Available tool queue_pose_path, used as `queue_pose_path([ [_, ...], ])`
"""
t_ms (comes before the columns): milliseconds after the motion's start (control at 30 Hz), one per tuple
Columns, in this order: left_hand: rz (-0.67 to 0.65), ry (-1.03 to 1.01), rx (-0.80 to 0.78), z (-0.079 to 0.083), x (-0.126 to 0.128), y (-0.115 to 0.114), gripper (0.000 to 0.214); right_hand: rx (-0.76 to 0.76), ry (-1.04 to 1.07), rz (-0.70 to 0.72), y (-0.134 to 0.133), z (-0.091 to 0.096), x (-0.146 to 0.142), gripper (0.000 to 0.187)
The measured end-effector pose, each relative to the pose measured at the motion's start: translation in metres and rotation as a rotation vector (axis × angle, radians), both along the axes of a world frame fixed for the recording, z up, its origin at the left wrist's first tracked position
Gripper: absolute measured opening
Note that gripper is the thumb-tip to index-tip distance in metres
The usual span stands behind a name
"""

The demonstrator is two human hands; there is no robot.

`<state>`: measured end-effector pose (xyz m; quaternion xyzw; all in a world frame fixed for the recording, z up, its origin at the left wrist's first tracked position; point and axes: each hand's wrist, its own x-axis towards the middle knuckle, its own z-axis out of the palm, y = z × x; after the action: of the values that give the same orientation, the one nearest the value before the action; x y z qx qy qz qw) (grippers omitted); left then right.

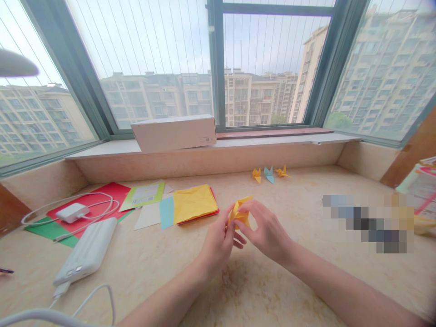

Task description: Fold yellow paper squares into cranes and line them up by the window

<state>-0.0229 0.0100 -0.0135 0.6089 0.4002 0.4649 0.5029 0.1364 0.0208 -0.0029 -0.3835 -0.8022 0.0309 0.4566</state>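
A folded piece of yellow origami paper (244, 220) is held up off the stone surface between my two hands. My left hand (223, 232) grips its left side, thumb and fingers closed on it. From the right, my right hand (265, 227) pinches the paper's upper and right part between thumb and fingers. Parts of the paper are hidden behind my fingers. To the left lies a stack of yellow sheets (194, 203) with red beneath it, next to a light blue sheet (166, 212). Farther back stand two yellow paper cranes (256, 175) and a light blue paper crane (269, 174).
A white power bank (86, 250) with cables and a white charger (72, 212) lies at left, near red (117, 193) and green paper (51, 231). A white box (175, 132) rests on the window ledge. A plastic package (420, 190) stands at far right, beside a blurred-out patch.
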Motion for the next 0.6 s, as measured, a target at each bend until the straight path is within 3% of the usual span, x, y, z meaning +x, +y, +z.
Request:
queue_pose_path([
  [100,0.017,0.039,0.02,-0.003,-0.002,0.003,0.053,-0.039,0.035,-0.06,0.001,0.0,0.0,0.004],
  [267,0.053,0.035,0.012,-0.003,-0.004,0.007,0.055,-0.004,0.14,-0.131,0.003,0.0,0.005,0.005],
  [433,0.042,-0.031,0.031,0.0,-0.003,0.005,0.054,0.018,0.223,-0.178,0.009,0.006,0.012,0.015],
  [600,0.049,-0.025,0.048,-0.001,-0.002,0.004,0.052,-0.02,0.167,-0.192,0.012,0.007,0.014,0.026],
])
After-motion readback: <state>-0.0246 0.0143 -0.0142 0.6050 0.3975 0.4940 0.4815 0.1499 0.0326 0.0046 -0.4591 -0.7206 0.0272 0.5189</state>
